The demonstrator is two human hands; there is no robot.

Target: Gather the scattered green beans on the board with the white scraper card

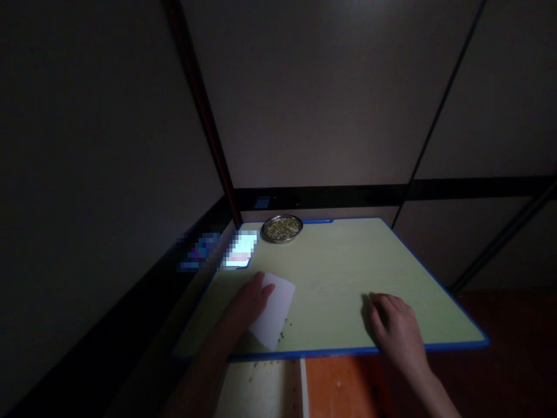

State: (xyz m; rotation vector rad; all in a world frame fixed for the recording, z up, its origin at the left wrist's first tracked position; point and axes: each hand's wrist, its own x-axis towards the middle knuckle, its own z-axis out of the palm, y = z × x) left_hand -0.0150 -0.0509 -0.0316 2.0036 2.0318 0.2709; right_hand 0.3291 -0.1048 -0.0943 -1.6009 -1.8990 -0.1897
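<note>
My left hand grips a white piece of paper or card, thumb on top, near the front left of the pale green tabletop. Several small dark seeds or grains lie beside the paper's right edge. On the right side of the table rests my right hand. Its fingers curl in toward the thumb; whether anything small is between the tips is hidden. A round metal bowl of greenish seeds or beans stands at the back left, apart from both hands.
A lit screen, blurred out, lies at the table's left edge. Below the blue front edge is an open compartment with scattered dark bits, beside an orange surface. Dark walls stand behind and to the left.
</note>
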